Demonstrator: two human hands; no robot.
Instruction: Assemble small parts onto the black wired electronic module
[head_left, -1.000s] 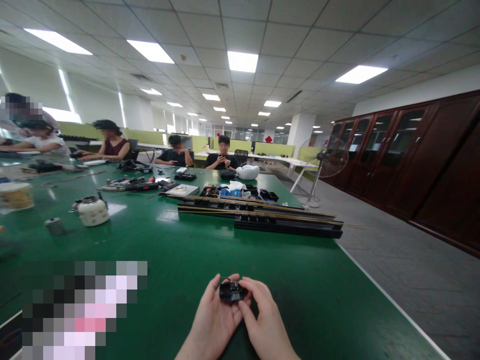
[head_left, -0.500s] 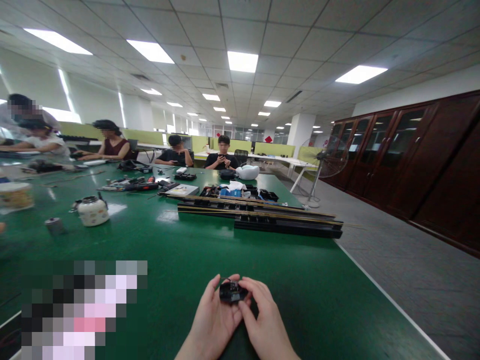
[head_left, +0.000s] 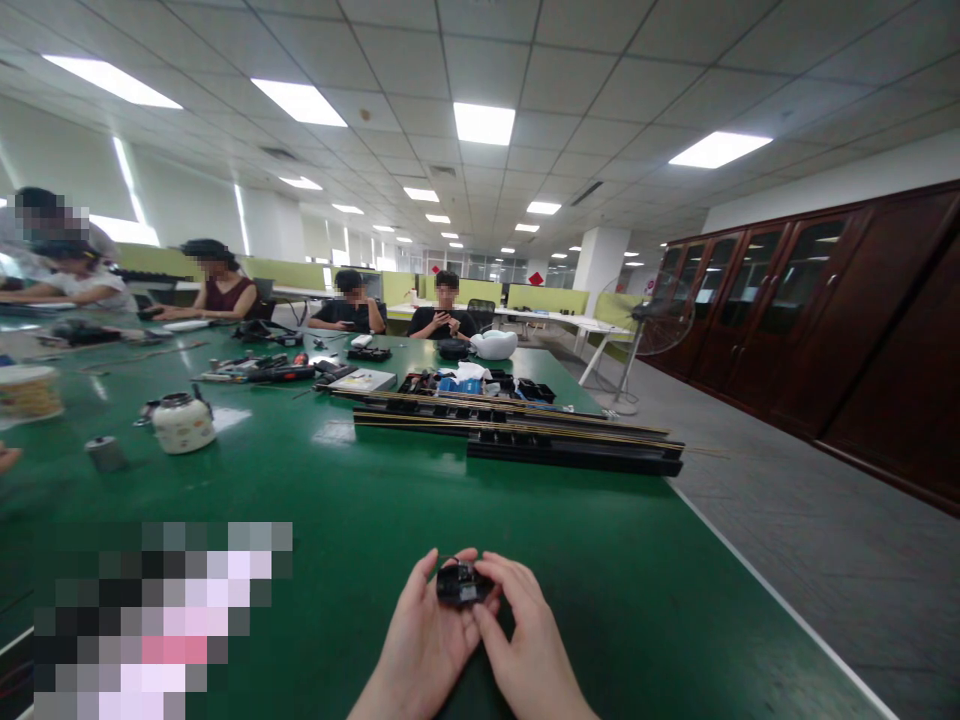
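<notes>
A small black device (head_left: 461, 584) with an exposed inner side and a pale label is held between both hands, above the near part of the green table (head_left: 337, 540). My left hand (head_left: 429, 630) cradles it from below and the left, palm up with the fingers behind it. My right hand (head_left: 525, 630) grips its right side between thumb and fingers. A thin dark wire or edge shows at the top of the device; its small parts are too tiny to make out.
Long black rails (head_left: 570, 452) with thin brass-coloured rods lie across the table ahead. A patterned white jar (head_left: 184, 424) and a grey cylinder (head_left: 106, 454) stand left. Tools (head_left: 281, 370) lie farther back. Several people sit around the table's far side. Pixelation covers the lower left.
Both hands and the device stay almost in place, with a very slight shift left in the picture. At the left edge, another person's hand shows more.
</notes>
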